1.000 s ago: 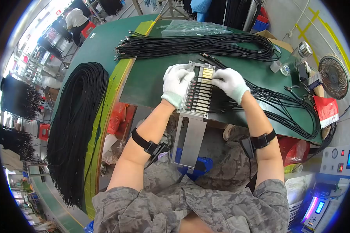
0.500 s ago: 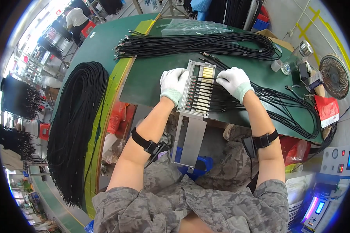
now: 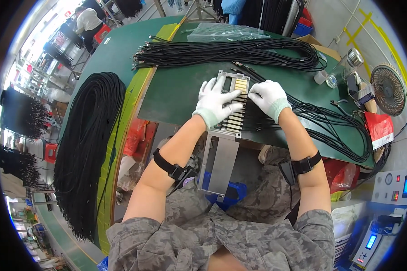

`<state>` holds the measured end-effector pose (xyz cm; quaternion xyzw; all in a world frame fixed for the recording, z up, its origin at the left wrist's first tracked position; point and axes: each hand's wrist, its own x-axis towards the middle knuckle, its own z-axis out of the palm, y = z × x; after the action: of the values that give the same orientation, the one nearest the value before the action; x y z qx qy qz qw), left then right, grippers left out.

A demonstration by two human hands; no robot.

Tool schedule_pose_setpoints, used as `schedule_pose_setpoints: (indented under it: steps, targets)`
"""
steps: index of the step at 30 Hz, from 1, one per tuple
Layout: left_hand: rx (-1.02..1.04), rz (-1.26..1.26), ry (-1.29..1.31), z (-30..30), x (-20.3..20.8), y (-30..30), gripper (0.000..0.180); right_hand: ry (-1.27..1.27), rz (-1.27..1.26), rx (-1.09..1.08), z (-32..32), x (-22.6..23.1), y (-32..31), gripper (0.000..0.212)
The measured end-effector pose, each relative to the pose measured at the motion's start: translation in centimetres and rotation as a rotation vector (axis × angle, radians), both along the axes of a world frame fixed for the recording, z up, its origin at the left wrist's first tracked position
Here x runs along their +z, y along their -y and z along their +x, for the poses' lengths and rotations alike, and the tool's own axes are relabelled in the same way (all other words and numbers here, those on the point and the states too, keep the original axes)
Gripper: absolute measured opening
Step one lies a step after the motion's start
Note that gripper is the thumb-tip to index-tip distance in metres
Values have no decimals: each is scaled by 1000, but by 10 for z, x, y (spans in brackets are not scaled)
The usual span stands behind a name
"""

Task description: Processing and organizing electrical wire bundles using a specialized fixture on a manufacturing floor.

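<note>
A metal slotted fixture [image 3: 221, 77] lies across the table's near edge, with black cables set side by side in its slots. My left hand [image 3: 215, 103], in a white glove, is spread over the fixture's left part and hides several cable ends. Its fingers are apart, and the fingertips rest on or just above the slots. Just right of the fixture, my gloved right hand [image 3: 270, 98] pinches a black cable at an upper slot. From the fixture, several black cables [image 3: 323, 115] run right across the table in loose loops.
Bundled black cables [image 3: 230, 52] lie along the far side; another big bundle [image 3: 88, 135] hangs over the left side. To the right stand a glass bottle [image 3: 348, 65], pliers [image 3: 339, 105], a fan [image 3: 388, 89] and a red-white packet [image 3: 379, 128]. Someone works at the far left.
My left hand has shifted right, from the fixture's left edge onto its slots, and its fingers have spread. The right hand has moved slightly left and down, still pinching.
</note>
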<state>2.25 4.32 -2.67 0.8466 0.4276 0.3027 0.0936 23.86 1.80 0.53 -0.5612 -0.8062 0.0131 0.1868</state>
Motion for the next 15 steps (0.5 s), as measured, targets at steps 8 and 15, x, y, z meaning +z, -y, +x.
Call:
schedule_pose_setpoints:
  steps: [8, 15]
  targets:
    - [5, -14, -448, 14, 21, 11, 45, 119, 79, -397, 21, -11, -33, 19]
    - [-28, 94, -257, 5, 8, 2, 35, 88, 14, -368, 34, -13, -35, 16]
